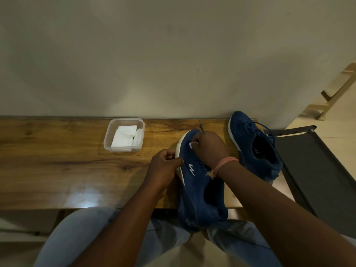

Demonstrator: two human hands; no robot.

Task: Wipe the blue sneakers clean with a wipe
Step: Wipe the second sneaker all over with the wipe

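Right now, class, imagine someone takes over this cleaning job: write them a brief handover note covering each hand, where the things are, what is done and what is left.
Left hand: grips the near sneaker by its white sole edge, steadying it at the table edge.
Right hand: pinches a small white wipe against that sneaker's toe area.
Second sneaker: sits on the table to the right, by the wall, untouched.
Spare wipes lie in the clear container to the left.
Done: wiping of the near sneaker is under way.
Left: finish it, then wipe the second one.
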